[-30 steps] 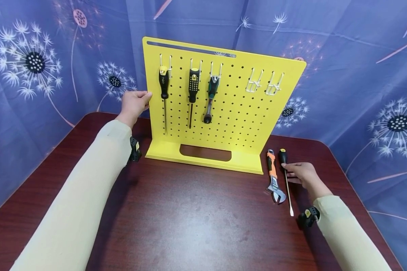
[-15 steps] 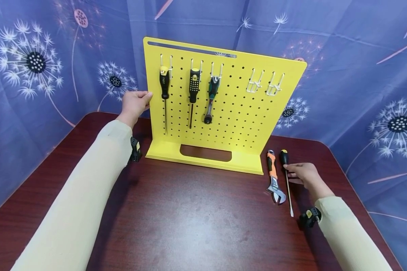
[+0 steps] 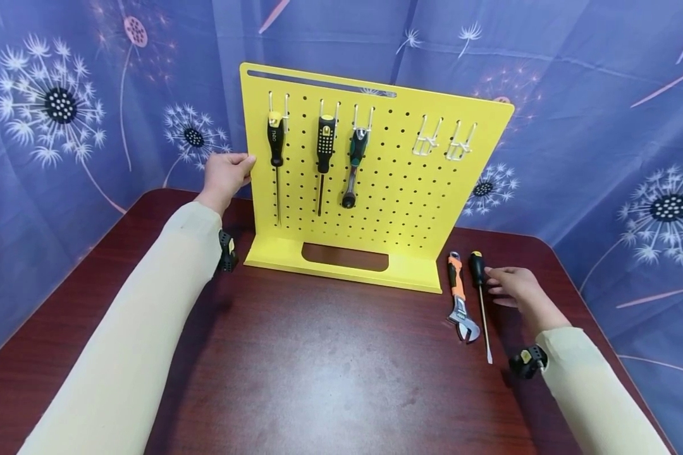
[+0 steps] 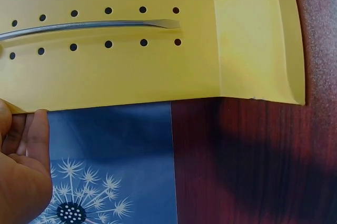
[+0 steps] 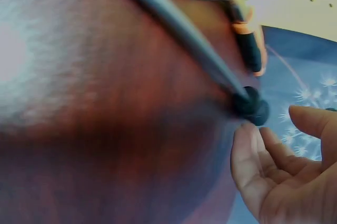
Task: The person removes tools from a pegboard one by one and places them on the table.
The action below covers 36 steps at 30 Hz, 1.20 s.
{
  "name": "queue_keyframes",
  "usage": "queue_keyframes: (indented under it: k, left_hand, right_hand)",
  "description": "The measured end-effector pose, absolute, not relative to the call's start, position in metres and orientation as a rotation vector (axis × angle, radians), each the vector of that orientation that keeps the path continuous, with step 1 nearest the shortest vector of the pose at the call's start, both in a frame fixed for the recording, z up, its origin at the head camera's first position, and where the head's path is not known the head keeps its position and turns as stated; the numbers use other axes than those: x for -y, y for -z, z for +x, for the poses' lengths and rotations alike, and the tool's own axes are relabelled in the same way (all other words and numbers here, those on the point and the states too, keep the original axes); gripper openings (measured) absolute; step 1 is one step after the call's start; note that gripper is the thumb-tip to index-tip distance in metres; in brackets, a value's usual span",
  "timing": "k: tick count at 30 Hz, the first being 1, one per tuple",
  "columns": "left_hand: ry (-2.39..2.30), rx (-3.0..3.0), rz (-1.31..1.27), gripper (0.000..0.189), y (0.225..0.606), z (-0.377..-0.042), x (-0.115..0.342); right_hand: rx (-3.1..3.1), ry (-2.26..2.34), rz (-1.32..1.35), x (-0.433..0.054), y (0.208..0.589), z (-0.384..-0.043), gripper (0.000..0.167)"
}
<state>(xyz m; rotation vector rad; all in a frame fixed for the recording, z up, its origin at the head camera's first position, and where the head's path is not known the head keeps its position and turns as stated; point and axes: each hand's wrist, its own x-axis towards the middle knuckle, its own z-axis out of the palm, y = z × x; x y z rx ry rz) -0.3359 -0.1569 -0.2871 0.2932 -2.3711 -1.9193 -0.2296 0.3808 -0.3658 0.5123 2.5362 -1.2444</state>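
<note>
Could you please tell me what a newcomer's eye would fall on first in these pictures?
Most likely the bright yellow board standing at the back of the dark table, with two screwdrivers hanging on its left half and the person's left grip holding its left edge. Next come the orange-handled wrench and a loose screwdriver, lying side by side on the table to the board's right.

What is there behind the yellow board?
Behind the yellow board is a blue curtain, seen around it and through its top slot. The board covers whatever stands directly behind it.
</note>
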Motion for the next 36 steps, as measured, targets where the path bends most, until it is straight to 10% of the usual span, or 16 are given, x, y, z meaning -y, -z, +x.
queue_keyframes:
  k: [36]
  left_hand:
    - [1.939,2.366,0.319,0.044,0.286,-0.338,0.158]
  right_hand:
    - [-2.2,1.908,-0.16,-0.22,0.291,-0.246,0.058]
